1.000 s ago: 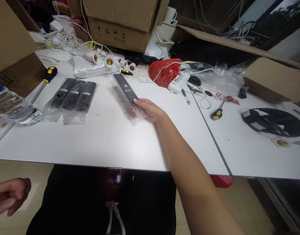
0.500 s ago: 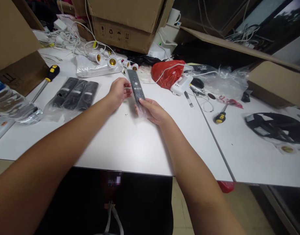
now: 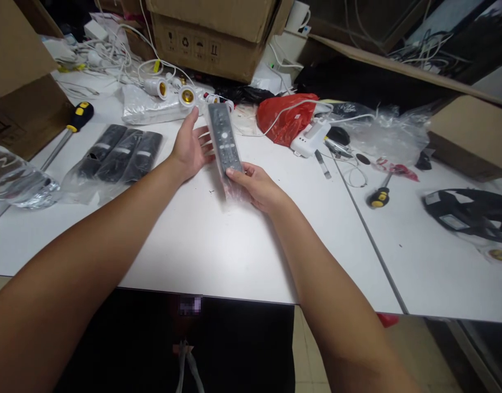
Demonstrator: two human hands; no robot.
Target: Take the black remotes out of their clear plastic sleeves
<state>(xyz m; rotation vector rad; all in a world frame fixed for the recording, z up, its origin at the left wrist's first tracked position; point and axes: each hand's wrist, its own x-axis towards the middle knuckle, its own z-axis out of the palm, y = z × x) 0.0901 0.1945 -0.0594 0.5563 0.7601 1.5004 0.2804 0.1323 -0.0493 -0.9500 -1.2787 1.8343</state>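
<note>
Pinching the near end of a remote control [image 3: 225, 134] in a clear plastic sleeve [image 3: 235, 194] between the thumb and fingers of the right hand [image 3: 261, 188], over the white desk [image 3: 218, 245]. Holding the left hand [image 3: 189, 148] open just beside the far part, with thumb raised and fingers spread; cannot tell whether touching the sleeve. Facing three dark bagged items [image 3: 120, 155] at left, near a screwdriver [image 3: 82, 115], and a red plastic bag [image 3: 284, 117] farther back at right.
</note>
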